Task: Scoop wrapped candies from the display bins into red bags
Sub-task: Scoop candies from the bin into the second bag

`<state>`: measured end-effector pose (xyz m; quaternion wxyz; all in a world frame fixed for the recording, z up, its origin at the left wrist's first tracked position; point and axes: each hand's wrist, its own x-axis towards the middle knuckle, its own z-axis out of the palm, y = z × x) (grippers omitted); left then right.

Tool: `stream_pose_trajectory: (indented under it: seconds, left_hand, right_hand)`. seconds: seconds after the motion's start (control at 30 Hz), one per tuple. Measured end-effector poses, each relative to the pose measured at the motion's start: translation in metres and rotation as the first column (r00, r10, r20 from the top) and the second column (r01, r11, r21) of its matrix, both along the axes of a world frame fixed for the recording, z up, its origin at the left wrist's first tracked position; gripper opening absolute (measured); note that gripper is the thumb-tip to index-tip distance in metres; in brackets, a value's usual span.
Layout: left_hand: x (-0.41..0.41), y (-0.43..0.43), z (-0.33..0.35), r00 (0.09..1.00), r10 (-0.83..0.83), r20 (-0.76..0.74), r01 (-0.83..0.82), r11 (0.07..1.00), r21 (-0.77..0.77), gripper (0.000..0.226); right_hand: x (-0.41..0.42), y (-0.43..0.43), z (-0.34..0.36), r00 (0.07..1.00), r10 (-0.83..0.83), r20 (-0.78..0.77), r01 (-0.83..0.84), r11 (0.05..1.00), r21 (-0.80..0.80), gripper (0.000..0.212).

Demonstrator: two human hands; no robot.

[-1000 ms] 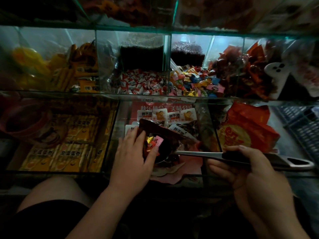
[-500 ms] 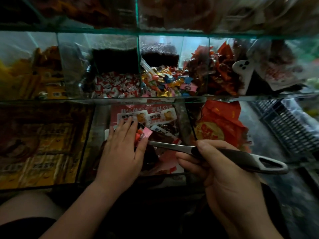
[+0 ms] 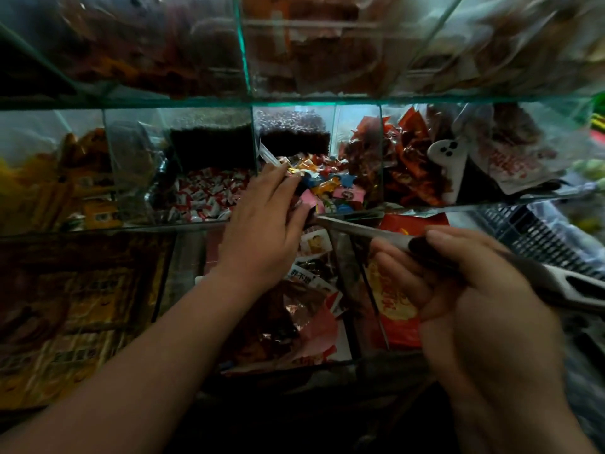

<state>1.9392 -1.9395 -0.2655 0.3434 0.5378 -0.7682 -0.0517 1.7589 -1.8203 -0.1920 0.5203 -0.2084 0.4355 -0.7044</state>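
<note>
At one bin (image 3: 340, 126), one scoop (image 3: 360, 229), left hand (image 3: 265, 231), right hand (image 3: 474, 303).

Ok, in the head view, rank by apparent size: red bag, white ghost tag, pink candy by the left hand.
1. red bag, partly hidden by the right hand.
2. white ghost tag.
3. pink candy, smallest.
The bag is nearer, so its lead may be exaggerated.

My left hand (image 3: 265, 224) lies on the mixed candies (image 3: 337, 188) in the middle-shelf bin, with another candy pile (image 3: 209, 198) in the bin to its left. My right hand (image 3: 458, 290) holds the scoop (image 3: 389, 236) just right of it, above the bags (image 3: 397, 306) in the lower compartment
</note>
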Motion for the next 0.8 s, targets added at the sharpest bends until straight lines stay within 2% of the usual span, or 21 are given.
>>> stream_pose_trajectory:
  seconds: [0.13, 0.23, 0.3, 0.37, 0.4, 0.43, 0.5, 0.57, 0.63, 0.67, 0.7, 0.8]
  left_hand:
    - [-0.023, -0.044, 0.017, 0.994, -0.083, -0.067, 0.086, 0.995, 0.046, 0.064]
    - [-0.029, -0.06, 0.019, 0.981, -0.033, -0.191, 0.049, 0.995, 0.085, 0.066]
    - [-0.027, -0.059, 0.012, 0.971, 0.005, -0.238, 0.016, 0.996, 0.084, 0.066]
    - [-0.022, -0.048, 0.0, 0.972, 0.022, -0.235, 0.004, 0.994, 0.108, 0.067]
    - [-0.019, -0.043, -0.007, 0.974, 0.021, -0.228, 0.006, 0.993, 0.114, 0.066]
    - [-0.016, -0.038, -0.012, 0.975, 0.012, -0.22, 0.014, 0.993, 0.115, 0.065]
    - [-0.012, -0.03, -0.02, 0.982, -0.008, -0.19, 0.032, 0.992, 0.123, 0.06]
    - [-0.01, -0.027, -0.022, 0.987, -0.019, -0.157, 0.042, 0.989, 0.144, 0.06]
    - [-0.01, -0.027, -0.02, 0.981, -0.018, -0.192, 0.049, 0.986, 0.158, 0.06]
    - [-0.01, -0.027, -0.018, 0.974, -0.017, -0.226, 0.054, 0.986, 0.159, 0.058]
    - [-0.009, -0.027, -0.017, 0.967, -0.013, -0.254, 0.054, 0.986, 0.155, 0.057]
    - [-0.006, -0.022, -0.015, 0.948, 0.0, -0.318, 0.041, 0.991, 0.125, 0.053]
  right_hand:
    - [-0.013, -0.032, 0.003, 0.991, -0.086, 0.107, 0.09, 0.996, -0.026, 0.005]
    - [-0.014, -0.061, 0.002, 0.979, -0.134, 0.155, 0.138, 0.99, -0.017, 0.014]
    - [-0.01, -0.079, 0.0, 0.987, -0.155, 0.053, 0.158, 0.985, -0.068, 0.009]
    - [-0.009, -0.094, -0.005, 0.95, -0.187, -0.251, 0.154, 0.977, -0.147, 0.004]
    - [-0.01, -0.101, -0.009, 0.863, -0.211, -0.459, 0.132, 0.971, -0.199, 0.006]
    - [-0.012, -0.106, -0.013, 0.729, -0.235, -0.643, 0.086, 0.963, -0.255, 0.007]
    - [-0.017, -0.113, -0.021, 0.4, -0.257, -0.88, -0.07, 0.949, -0.309, 0.005]
    - [-0.022, -0.113, -0.027, 0.07, -0.245, -0.967, -0.251, 0.934, -0.255, 0.017]
    - [-0.028, -0.114, -0.031, -0.168, -0.19, -0.967, -0.36, 0.925, -0.12, 0.04]
    - [-0.029, -0.111, -0.033, -0.223, -0.165, -0.961, -0.37, 0.926, -0.073, 0.05]
    - [-0.027, -0.101, -0.034, -0.226, -0.165, -0.96, -0.365, 0.928, -0.073, 0.054]
    - [-0.031, -0.075, -0.037, -0.125, -0.336, -0.934, -0.362, 0.891, -0.272, 0.038]
